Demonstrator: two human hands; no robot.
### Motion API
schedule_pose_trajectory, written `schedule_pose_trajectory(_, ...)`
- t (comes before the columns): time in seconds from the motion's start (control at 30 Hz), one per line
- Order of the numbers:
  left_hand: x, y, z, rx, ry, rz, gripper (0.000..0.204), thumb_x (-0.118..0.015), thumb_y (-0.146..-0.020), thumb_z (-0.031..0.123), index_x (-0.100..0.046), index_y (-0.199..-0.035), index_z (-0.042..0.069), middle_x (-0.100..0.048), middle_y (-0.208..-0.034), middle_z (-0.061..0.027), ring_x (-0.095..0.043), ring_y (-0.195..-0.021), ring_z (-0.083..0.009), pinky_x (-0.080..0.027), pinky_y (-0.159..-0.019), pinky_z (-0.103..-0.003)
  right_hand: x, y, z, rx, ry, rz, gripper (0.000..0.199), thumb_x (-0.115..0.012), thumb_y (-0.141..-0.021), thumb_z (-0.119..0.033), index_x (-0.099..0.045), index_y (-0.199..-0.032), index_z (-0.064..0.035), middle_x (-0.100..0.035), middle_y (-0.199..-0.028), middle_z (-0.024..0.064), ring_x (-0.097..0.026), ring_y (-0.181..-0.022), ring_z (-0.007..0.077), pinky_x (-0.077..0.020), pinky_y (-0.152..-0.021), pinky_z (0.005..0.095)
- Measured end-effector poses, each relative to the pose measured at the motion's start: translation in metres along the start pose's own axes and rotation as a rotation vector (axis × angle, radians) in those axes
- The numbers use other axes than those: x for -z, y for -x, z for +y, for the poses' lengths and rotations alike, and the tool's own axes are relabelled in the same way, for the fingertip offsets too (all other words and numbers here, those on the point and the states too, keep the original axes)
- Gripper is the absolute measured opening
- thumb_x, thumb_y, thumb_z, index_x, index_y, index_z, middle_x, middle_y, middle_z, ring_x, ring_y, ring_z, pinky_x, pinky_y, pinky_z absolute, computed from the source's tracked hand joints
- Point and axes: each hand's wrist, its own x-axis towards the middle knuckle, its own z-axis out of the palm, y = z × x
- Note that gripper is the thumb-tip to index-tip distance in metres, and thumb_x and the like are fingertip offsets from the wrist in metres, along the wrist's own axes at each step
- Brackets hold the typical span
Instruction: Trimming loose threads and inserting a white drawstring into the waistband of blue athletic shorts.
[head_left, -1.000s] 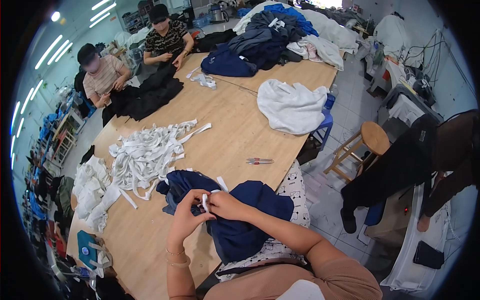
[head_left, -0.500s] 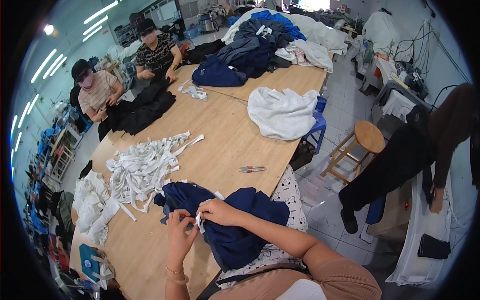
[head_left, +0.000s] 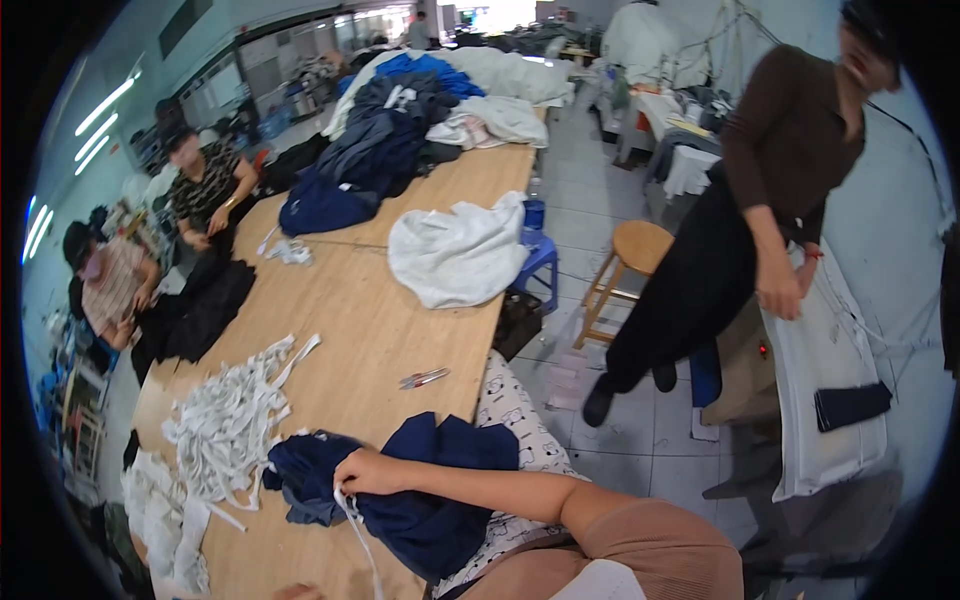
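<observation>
My right hand is closed, pinching a white drawstring at the edge of a navy garment. From the fingers the drawstring trails down toward the lower edge of the view. Only a blurred sliver of my left hand shows at the bottom rim; its fingers cannot be made out. The navy garment lies bunched at the near table edge, partly over a white cushion with a black animal print. A heap of white drawstrings lies left of it.
Thread snips lie on the wooden table. Further off are a white cloth bundle and piled blue garments. Two people handle black cloth at the left. At right, a person in brown stands behind a wooden stool.
My left hand has left the garment and dropped to the lower edge. A longer length of drawstring now hangs from my right hand. The view has turned right; the person there stands more upright.
</observation>
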Motion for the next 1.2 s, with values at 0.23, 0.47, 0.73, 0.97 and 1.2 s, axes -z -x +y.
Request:
schedule_pose_trajectory(0.23, -0.069, -0.123, -0.095, -0.011, 0.229, 0.585, 0.016, -0.053, -0.080, -0.008, -0.060, -0.093, -0.002, -0.057, -0.085, -0.0047, -0.057, -0.081, -0.0120, -0.045, -0.070, -0.022, -0.010, -0.012, -0.008, -0.029, -0.094, 0.031, 0.012, -0.059, -0.075, -0.005, -0.067, -0.082, 0.0006, -0.063, -0.063, 0.0082, -0.057, -0.051, 0.0134, -0.0431, -0.047, 0.0278)
schedule_pose_trajectory(0.47, -0.103, -0.159, -0.090, 0.060, 0.486, 0.536, 0.014, -0.056, -0.080, -0.008, -0.057, -0.093, -0.002, -0.056, -0.082, -0.0018, -0.056, -0.077, -0.0071, -0.044, -0.069, -0.020, 0.000, -0.004, -0.008, -0.147, -0.304, 0.044, 0.004, -0.061, -0.076, -0.001, -0.064, -0.077, -0.0001, -0.059, -0.062, 0.0030, -0.051, -0.048, 0.0067, -0.0383, -0.039, 0.0217)
schedule_pose_trajectory(0.73, -0.111, -0.162, -0.094, -0.021, 0.422, 0.581, 0.007, -0.057, -0.077, -0.007, -0.057, -0.083, -0.003, -0.051, -0.077, 0.0014, -0.048, -0.072, -0.0052, -0.039, -0.064, -0.019, 0.001, -0.004, -0.020, -0.122, -0.286, -0.015, 0.006, -0.060, -0.075, 0.002, -0.057, -0.071, 0.0000, -0.055, -0.059, 0.0029, -0.050, -0.048, 0.0078, -0.0392, -0.040, 0.0229)
schedule_pose_trajectory(0.97, -0.107, -0.153, -0.079, 0.058, 0.574, 0.537, 0.005, -0.054, -0.079, -0.005, -0.057, -0.083, -0.003, -0.055, -0.075, 0.0009, -0.049, -0.069, -0.0041, -0.038, -0.061, -0.017, -0.004, 0.000, -0.029, 0.212, 0.225, 0.079, 0.019, -0.062, -0.070, -0.002, -0.043, -0.069, -0.0022, -0.048, -0.068, 0.0097, -0.052, -0.066, 0.0281, -0.0386, -0.056, 0.0360)
schedule_pose_trajectory(1.2, -0.106, -0.153, -0.078, -0.005, 0.563, 0.550, 0.021, -0.049, -0.082, -0.010, -0.054, -0.102, -0.002, -0.058, -0.080, -0.0035, -0.058, -0.070, -0.0110, -0.051, -0.066, -0.024, -0.011, 0.002, -0.024, 0.293, 0.338, 0.316, 0.009, -0.054, -0.081, -0.009, -0.048, -0.081, -0.0031, -0.047, -0.075, 0.0130, -0.053, -0.073, 0.0334, -0.0435, -0.063, 0.0371)
